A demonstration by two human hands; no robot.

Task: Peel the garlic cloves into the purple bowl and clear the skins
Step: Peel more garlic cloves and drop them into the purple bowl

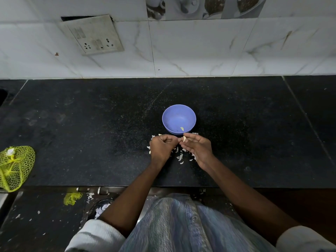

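The purple bowl [179,113] stands on the black counter, with one peeled clove [182,128] inside near its front wall. Just in front of it, my right hand [197,147] pinches a pale garlic clove [184,138] at its fingertips. My left hand [162,147] is curled beside it, fingertips close to the clove; what it holds is hidden. White garlic skins [180,157] lie scattered on the counter under and around both hands.
A yellow mesh bag [15,166] lies at the counter's left front edge. A scrap of yellow mesh [71,197] and more skins lie on the lower surface below. The tiled wall with a socket plate [94,34] runs behind the counter.
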